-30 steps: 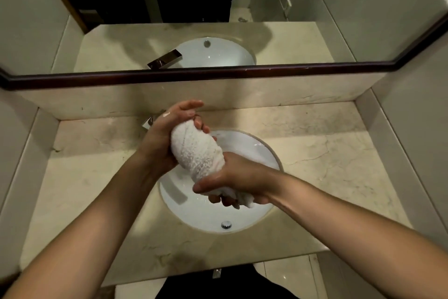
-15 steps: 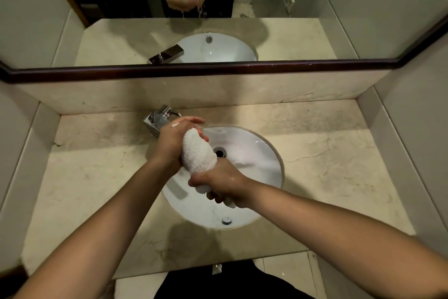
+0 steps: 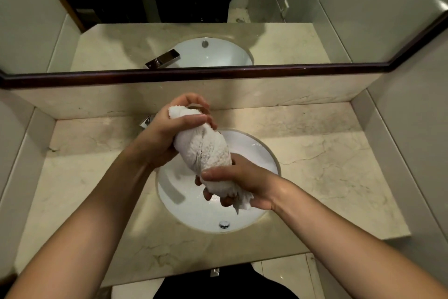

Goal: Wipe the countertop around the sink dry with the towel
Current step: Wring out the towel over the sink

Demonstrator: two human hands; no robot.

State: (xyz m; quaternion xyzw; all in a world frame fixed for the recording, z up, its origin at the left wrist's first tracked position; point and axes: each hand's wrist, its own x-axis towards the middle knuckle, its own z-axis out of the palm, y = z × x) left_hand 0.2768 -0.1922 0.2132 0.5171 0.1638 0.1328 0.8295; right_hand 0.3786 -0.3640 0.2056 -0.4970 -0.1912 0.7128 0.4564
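Head view: we seem to be wringing the white terry towel [image 3: 206,151], twisted into a roll above the round white sink [image 3: 257,148]. Our left hand [image 3: 160,138] clenches its upper end and our right hand [image 3: 244,177] its lower. Next, we judge, shake it open and wipe the beige marble bench [image 3: 327,165].

Marble countertop [image 3: 327,165], inset sink [image 3: 254,146]
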